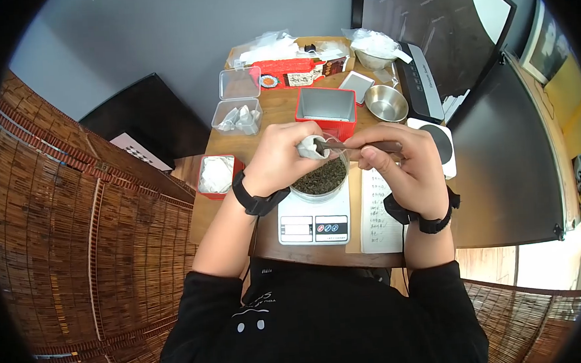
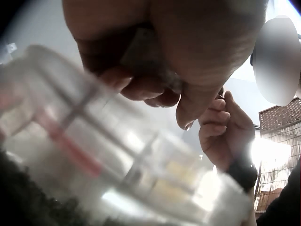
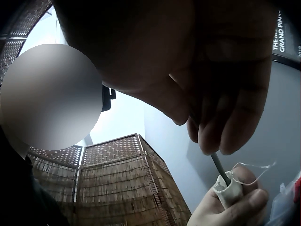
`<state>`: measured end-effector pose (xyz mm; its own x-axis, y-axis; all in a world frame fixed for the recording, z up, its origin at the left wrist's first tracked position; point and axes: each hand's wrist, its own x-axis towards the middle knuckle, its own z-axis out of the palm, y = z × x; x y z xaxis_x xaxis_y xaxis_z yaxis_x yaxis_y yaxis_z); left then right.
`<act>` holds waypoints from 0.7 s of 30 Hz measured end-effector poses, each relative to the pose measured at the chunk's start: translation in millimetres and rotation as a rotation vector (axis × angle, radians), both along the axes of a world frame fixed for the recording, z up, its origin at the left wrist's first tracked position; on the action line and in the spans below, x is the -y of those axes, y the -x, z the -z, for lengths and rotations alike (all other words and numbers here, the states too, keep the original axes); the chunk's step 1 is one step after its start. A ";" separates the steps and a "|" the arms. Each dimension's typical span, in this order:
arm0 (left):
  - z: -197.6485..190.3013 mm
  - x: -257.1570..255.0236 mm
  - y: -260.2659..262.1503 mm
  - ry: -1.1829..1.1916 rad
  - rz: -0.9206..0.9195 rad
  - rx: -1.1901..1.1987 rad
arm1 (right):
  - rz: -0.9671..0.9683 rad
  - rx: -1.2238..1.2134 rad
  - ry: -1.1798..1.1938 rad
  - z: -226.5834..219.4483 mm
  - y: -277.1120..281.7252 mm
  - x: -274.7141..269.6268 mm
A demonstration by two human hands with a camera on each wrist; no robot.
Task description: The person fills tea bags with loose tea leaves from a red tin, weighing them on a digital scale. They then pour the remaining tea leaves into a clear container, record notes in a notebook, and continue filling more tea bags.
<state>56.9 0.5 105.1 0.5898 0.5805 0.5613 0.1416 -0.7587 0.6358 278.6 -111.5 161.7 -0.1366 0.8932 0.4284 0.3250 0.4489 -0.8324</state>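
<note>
My left hand (image 1: 279, 157) grips a small white drawstring bag (image 1: 310, 147) with its mouth held open. In the right wrist view, a loose string trails from the bag (image 3: 227, 190). My right hand (image 1: 398, 159) pinches a slim metal utensil (image 1: 388, 145), whose far end sits in the bag's mouth; that end is hidden inside. Both hands are over a clear round tub (image 1: 319, 198) of dark dried leaves (image 1: 320, 178). The tub stands on a white kitchen scale (image 1: 314, 221), and its wall looms blurred in the left wrist view.
Behind the hands stand an open red tin (image 1: 327, 124) and a steel bowl (image 1: 386, 103). To the left are a clear box (image 1: 237, 118) of white bags and a red box (image 1: 218, 175) with white contents. A handwritten notebook (image 1: 379, 223) lies right of the scale.
</note>
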 end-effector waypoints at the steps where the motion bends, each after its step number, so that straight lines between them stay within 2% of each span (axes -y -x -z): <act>1: -0.3 -2.0 1.0 0.001 0.000 0.000 | 0.023 0.014 -0.015 -0.9 0.2 1.0; 3: -2.4 -5.5 3.4 0.040 -0.039 -0.055 | 0.050 0.018 -0.044 -4.6 4.1 3.8; 10: 3.6 -20.0 10.8 0.076 0.002 -0.055 | 0.112 0.107 -0.103 -11.9 4.1 7.5; 17: 10.8 -28.9 15.0 0.035 0.019 -0.081 | 0.038 0.181 -0.089 -10.6 6.5 -0.2; 21: 14.5 -31.9 23.3 0.086 -0.036 -0.052 | 0.155 0.139 -0.087 -8.8 -2.4 2.1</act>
<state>33.6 32.4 90.6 0.5943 0.6466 0.4782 0.2024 -0.6957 0.6893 281.0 -113.5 170.5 -0.0636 0.8688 0.4911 0.5044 0.4526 -0.7354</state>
